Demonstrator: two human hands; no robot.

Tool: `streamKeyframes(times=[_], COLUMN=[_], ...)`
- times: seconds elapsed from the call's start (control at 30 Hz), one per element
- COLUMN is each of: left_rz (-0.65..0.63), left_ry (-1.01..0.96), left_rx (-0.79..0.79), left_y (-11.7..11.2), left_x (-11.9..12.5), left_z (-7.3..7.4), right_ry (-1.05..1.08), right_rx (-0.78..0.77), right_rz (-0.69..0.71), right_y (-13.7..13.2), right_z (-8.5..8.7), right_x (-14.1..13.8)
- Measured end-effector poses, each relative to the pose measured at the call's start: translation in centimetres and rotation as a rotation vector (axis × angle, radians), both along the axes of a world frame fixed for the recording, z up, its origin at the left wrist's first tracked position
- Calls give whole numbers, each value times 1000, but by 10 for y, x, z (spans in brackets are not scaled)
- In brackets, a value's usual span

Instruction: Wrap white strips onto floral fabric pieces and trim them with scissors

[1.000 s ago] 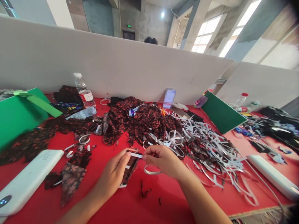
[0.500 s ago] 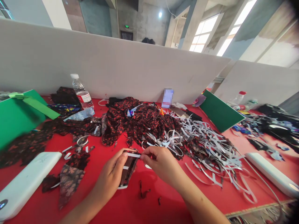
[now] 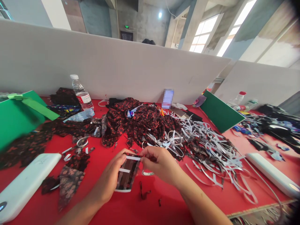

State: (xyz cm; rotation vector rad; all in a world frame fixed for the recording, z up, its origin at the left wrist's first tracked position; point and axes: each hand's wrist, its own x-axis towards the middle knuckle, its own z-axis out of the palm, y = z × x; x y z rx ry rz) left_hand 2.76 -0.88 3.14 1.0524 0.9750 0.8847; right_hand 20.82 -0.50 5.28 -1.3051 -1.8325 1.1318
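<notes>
In the head view my left hand (image 3: 111,175) grips the left edge of a small flat rectangular piece (image 3: 126,179), dark with a floral pattern and white strips across it. Along its top edge runs a white strip (image 3: 132,158). My right hand (image 3: 159,161) pinches that strip's right end at the upper right corner; the fingertips partly cover it. Just below the right fingers, a curved white band (image 3: 148,173) shows, partly hidden. Beyond my hands lie scissors (image 3: 159,143) beside a heap of dark floral cloth (image 3: 131,125).
Tangled white strips (image 3: 211,143) cover the right of the red table (image 3: 173,206). White power banks (image 3: 30,181) lie at both sides, and green boards (image 3: 222,112) stand there too. A water bottle (image 3: 81,93) and a phone (image 3: 167,98) stand against the pale partition (image 3: 117,68).
The rectangular piece has turned to face me more, so more of its surface and white strips show. My left thumb has shifted toward its edge; my right hand keeps its pinch.
</notes>
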Motion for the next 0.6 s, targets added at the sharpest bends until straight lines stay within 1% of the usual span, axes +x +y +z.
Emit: streamKeyframes(times=[0.07,0.13,0.23,0.33,0.47,0.53,0.6], left_rz=[-82,-142,-187,-202,-238,-236,-198], left_ry=[63,195,388,491,478,442,412], left_rx=[29,86,163,183,167,148,130], left_y=[3,7,11,13,15,16,17], left_x=[-2,-5,-6,-3,-1,-2,-3], left_z=[5,11,21,25,20,16,13], right_ry=[29,22,-49,-138,-144,-117,-124], right_rx=[-43,-54,-4,64,128,115,95], right_rz=[20,26,7,-29,-82,-55,-10], right_y=[0,-2,-4,-7,-6,-4,-3], right_z=[-2,-2,-1,1,4,5,6], right_x=[1,1,-2,-7,-6,-1,4])
